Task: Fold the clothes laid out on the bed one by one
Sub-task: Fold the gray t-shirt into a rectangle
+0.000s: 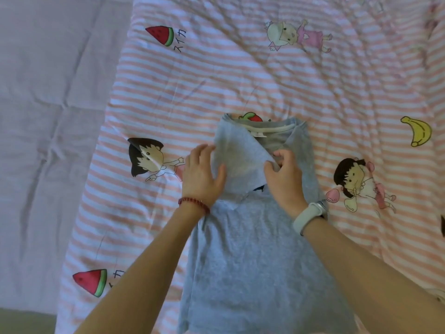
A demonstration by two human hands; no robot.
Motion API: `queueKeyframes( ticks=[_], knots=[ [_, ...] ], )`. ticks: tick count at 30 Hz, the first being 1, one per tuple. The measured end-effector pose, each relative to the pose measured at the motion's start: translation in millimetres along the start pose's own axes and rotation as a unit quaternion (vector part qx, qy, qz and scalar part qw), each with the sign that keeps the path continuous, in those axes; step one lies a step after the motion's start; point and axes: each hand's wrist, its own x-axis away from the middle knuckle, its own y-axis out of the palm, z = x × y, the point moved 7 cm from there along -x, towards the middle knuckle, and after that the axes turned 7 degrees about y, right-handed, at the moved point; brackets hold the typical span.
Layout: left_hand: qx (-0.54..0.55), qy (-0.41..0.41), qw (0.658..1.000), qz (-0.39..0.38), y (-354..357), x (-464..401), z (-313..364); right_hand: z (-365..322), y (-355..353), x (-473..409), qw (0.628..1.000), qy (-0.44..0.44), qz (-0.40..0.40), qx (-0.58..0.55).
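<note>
Grey tee point(252, 256) looked soft, light, limp; left hand point(201, 175) lay flat pressing sleeve point(237, 162), right hand point(284, 175) pinched sleeve hem; best gripped at edges

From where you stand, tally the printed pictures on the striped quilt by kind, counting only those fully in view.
Watermelon slices: 2
Bananas: 1
Cartoon children: 3
Total: 6
A strawberry print is half hidden behind the grey T-shirt, so it is left out.
</note>
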Motion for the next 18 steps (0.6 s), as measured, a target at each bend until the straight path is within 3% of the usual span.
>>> queueKeyframes(
  ticks=[2, 4, 7, 10, 11, 12, 15, 18],
  knots=[
    [-0.003, -0.058, 0.998, -0.023, 6.3, -28.0, -6.9, 8.8, 0.3, 0.7, 1.0, 0.015, 0.008, 0.004],
    [-0.077, -0.047, 0.994, -0.064, 16.7, -46.9, -3.1, 14.3, -0.7, 0.1, 0.994, -0.001, 0.04, 0.101],
    [-0.237, 0.116, 0.959, -0.106, 40.4, -50.3, 25.5, 15.4, -6.8, -2.7, 0.969, -0.062, 0.085, 0.222],
    [-0.29, 0.231, 0.921, -0.118, 63.3, -31.3, 37.8, 8.1, -11.4, 4.0, 0.928, -0.222, 0.117, 0.275],
    [-0.297, 0.233, 0.919, -0.112, 67.3, -26.2, 34.6, 12.1, -7.2, 4.7, 0.903, -0.257, 0.101, 0.329],
    [-0.304, 0.224, 0.919, -0.113, 71.1, -22.0, 29.6, 22.8, 1.1, 3.0, 0.883, -0.253, 0.038, 0.393],
    [-0.319, 0.175, 0.916, -0.167, 90.5, -13.8, 7.4, 65.0, 18.0, -7.6, 0.832, -0.174, -0.135, 0.509],
    [-0.345, 0.156, 0.901, -0.211, 102.7, -21.4, -5.3, 46.6, 9.9, -14.3, 0.855, -0.22, -0.131, 0.452]
  ],
)
